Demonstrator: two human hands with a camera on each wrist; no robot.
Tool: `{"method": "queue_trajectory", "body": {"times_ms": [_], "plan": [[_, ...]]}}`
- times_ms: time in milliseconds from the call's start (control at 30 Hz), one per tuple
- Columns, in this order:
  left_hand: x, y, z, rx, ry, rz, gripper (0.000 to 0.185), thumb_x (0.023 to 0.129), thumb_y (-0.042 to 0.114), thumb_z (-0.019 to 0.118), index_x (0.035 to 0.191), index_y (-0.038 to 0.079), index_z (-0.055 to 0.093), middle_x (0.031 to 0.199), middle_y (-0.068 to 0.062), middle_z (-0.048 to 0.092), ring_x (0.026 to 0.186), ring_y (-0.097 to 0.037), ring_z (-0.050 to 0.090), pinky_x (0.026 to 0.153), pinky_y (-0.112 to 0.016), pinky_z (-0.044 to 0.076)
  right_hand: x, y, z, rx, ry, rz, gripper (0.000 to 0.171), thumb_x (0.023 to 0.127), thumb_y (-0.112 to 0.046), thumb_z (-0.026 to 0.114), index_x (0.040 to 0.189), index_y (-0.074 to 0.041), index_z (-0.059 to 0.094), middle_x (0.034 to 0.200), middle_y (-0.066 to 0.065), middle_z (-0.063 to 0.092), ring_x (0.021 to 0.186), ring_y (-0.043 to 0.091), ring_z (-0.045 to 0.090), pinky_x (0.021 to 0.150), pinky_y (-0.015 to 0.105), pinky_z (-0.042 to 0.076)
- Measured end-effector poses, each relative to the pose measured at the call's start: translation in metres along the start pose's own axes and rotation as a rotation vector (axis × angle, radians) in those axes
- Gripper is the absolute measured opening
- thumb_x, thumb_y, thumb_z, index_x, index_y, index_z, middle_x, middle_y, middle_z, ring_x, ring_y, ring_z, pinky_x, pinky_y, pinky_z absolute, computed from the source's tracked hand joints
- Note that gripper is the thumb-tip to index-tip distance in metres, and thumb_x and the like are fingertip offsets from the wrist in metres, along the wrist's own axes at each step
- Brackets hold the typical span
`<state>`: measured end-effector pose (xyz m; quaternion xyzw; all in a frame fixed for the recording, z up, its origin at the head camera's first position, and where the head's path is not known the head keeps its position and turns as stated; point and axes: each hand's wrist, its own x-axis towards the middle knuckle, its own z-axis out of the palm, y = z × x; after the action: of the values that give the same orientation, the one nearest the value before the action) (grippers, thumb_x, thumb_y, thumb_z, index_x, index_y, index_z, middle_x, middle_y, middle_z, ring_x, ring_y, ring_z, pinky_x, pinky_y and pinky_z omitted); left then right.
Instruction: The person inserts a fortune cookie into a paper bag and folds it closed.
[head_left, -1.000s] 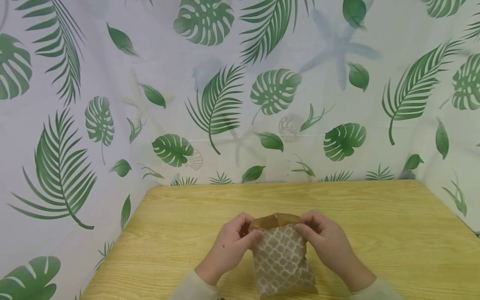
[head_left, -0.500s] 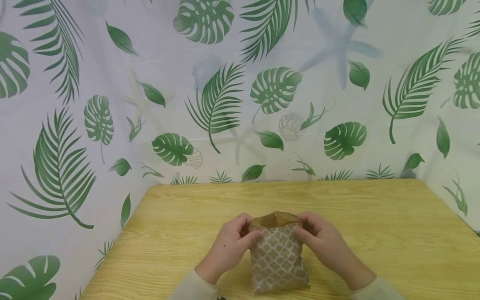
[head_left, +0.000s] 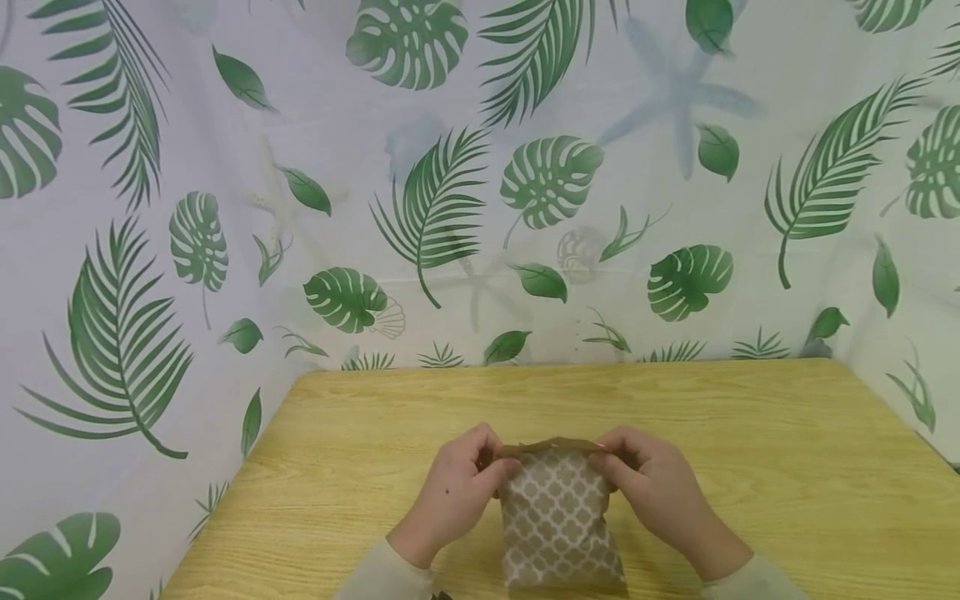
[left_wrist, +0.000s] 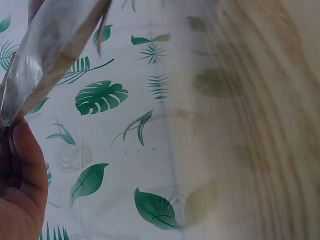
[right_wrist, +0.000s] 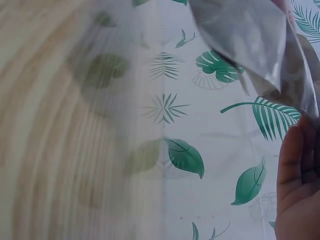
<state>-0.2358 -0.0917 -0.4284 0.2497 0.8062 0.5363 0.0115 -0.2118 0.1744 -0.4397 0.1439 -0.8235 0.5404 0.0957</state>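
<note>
Bag: a small patterned paper bag (head_left: pixel 558 517) stands upright on the wooden table (head_left: pixel 750 450), near its front edge.
Left hand: the left hand (head_left: pixel 457 492) pinches the bag's top left corner.
Right hand: the right hand (head_left: pixel 652 487) pinches the top right corner; together they press the mouth flat, likely to close it.
Backdrop: a leaf-print curtain (head_left: pixel 480 183) hangs behind the table.

A blurred wooden surface (right_wrist: pixel 45 130) fills the nine o'clock half. A leaf-print curtain (right_wrist: pixel 200 150) lies beyond it. At one o'clock, a shiny bag (right_wrist: pixel 250 40) hangs tilted, its edge meeting the right hand (right_wrist: pixel 297 190) at four o'clock.
</note>
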Motion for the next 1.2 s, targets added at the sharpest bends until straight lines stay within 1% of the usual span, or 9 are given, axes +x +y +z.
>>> {"method": "queue_trajectory", "body": {"times_ms": [133,300,467,567,733,867,933,1100,1200], "plan": [[0.000,0.002,-0.002,-0.014,0.006,0.006,0.017,0.101,0.024,0.065,0.090,0.013,0.058,0.078,0.000,0.062,0.069,-0.015,0.063,0.063,-0.034,0.058,0.000,0.001,0.000,0.014,0.014,-0.028,0.011,0.099,-0.025,0.067,0.097,-0.014,0.069,0.077,-0.002,0.066,0.069,0.016,0.065,0.064,0.036,0.058],[-0.001,0.001,-0.003,-0.046,-0.010,0.014,0.015,0.102,0.022,0.062,0.093,0.012,0.057,0.080,-0.001,0.062,0.069,-0.016,0.063,0.064,-0.038,0.059,-0.002,0.003,0.001,0.072,-0.008,-0.065,0.009,0.100,-0.021,0.066,0.098,-0.012,0.067,0.077,0.000,0.065,0.067,0.017,0.063,0.062,0.034,0.057],[-0.002,0.000,-0.005,-0.051,-0.042,0.030,0.010,0.104,0.022,0.059,0.100,0.014,0.059,0.083,-0.001,0.061,0.069,-0.014,0.062,0.062,-0.034,0.059,-0.002,0.006,-0.001,0.102,-0.042,-0.117,0.006,0.102,-0.016,0.063,0.100,-0.011,0.067,0.076,0.001,0.064,0.062,0.019,0.060,0.058,0.035,0.055],[-0.002,-0.001,-0.006,-0.053,-0.063,0.040,0.009,0.105,0.023,0.057,0.105,0.014,0.060,0.085,0.000,0.062,0.068,-0.014,0.062,0.062,-0.033,0.058,-0.001,0.008,-0.002,0.108,-0.050,-0.127,0.006,0.102,-0.014,0.062,0.102,-0.010,0.067,0.076,0.001,0.064,0.061,0.018,0.060,0.057,0.035,0.055],[-0.003,0.001,-0.008,-0.019,-0.043,0.064,0.011,0.105,0.025,0.057,0.107,0.015,0.063,0.085,0.001,0.064,0.067,-0.014,0.062,0.062,-0.033,0.058,0.000,0.010,-0.004,0.119,-0.037,-0.120,0.008,0.102,-0.013,0.062,0.106,-0.008,0.068,0.078,0.001,0.065,0.062,0.018,0.060,0.059,0.033,0.055],[-0.002,0.002,-0.008,-0.029,-0.023,0.045,0.017,0.105,0.028,0.058,0.112,0.014,0.063,0.085,-0.001,0.063,0.065,-0.015,0.062,0.060,-0.033,0.057,0.000,0.010,-0.004,0.142,-0.022,-0.095,0.009,0.102,-0.014,0.062,0.105,-0.007,0.067,0.077,0.002,0.065,0.062,0.020,0.060,0.060,0.034,0.056],[-0.001,0.001,-0.008,-0.042,-0.027,0.026,0.022,0.104,0.029,0.059,0.117,0.012,0.062,0.084,-0.002,0.063,0.065,-0.016,0.062,0.062,-0.032,0.058,0.001,0.009,-0.004,0.157,-0.004,-0.080,0.010,0.102,-0.015,0.062,0.103,-0.006,0.067,0.076,0.003,0.064,0.062,0.020,0.060,0.059,0.034,0.056],[0.001,-0.002,-0.007,-0.044,-0.065,-0.006,0.031,0.103,0.030,0.061,0.127,0.011,0.059,0.081,-0.001,0.062,0.065,-0.017,0.064,0.076,-0.029,0.056,0.002,0.009,-0.004,0.203,0.024,-0.058,0.012,0.102,-0.015,0.062,0.101,-0.004,0.067,0.077,0.005,0.065,0.063,0.020,0.061,0.058,0.034,0.056],[0.001,-0.002,-0.006,-0.043,-0.065,0.007,0.025,0.104,0.029,0.060,0.123,0.012,0.061,0.081,-0.001,0.063,0.066,-0.017,0.064,0.071,-0.029,0.056,0.002,0.010,-0.005,0.220,0.016,-0.057,0.013,0.102,-0.015,0.062,0.101,-0.003,0.066,0.077,0.006,0.065,0.064,0.020,0.060,0.059,0.034,0.056]]}}
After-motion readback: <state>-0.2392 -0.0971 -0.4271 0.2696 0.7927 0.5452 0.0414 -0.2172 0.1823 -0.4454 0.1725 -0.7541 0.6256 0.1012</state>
